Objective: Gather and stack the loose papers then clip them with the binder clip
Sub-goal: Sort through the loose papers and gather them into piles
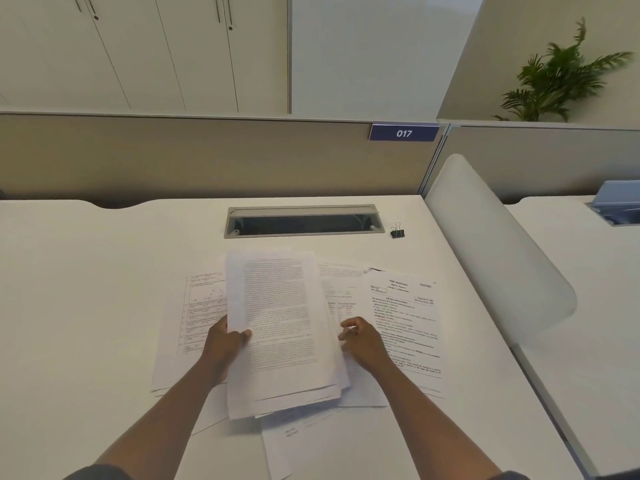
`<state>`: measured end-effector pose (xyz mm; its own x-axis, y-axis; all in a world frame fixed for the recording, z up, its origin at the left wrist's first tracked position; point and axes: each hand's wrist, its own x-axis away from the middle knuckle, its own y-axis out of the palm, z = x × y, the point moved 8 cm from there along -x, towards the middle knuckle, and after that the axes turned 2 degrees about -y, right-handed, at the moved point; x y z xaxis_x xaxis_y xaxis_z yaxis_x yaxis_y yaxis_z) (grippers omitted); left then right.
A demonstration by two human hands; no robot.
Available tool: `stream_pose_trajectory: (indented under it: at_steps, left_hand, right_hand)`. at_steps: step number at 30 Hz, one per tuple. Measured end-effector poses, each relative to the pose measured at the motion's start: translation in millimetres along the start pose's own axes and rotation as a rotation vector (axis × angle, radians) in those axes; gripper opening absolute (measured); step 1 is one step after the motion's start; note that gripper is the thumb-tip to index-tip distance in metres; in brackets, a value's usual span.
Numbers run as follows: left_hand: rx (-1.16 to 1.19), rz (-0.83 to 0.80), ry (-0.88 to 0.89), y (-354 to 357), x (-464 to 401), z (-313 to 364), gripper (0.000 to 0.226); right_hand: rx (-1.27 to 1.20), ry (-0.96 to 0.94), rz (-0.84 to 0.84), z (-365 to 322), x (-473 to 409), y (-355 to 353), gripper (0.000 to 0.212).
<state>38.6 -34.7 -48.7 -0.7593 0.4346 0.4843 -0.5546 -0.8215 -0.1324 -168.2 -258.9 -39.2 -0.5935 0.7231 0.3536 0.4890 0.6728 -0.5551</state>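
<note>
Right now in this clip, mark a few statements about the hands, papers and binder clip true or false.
1. The left hand grips the held stack of papers at its left edge. True.
2. The binder clip is already clamped on the stack. False: it sits alone on the desk, right of the cable tray.
3. Loose sheets lie on the desk on both sides of the stack. True.
4. The right hand is holding the binder clip. False: it is at the papers, far from the clip.
</note>
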Motion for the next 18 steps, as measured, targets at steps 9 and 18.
stream_pose_trajectory:
  at_steps: [9, 18]
  left_hand:
    - [0.017, 0.083, -0.023, -26, 1, -10, 0.047]
    - [0.013, 0.046, -0.035, -33, 1, -14, 0.047]
  right_hand:
    - [0.483, 0.333, 0.236, 34, 8, -21, 0.073]
    - [0.097, 0.101, 0.351, 31, 7, -47, 0.017]
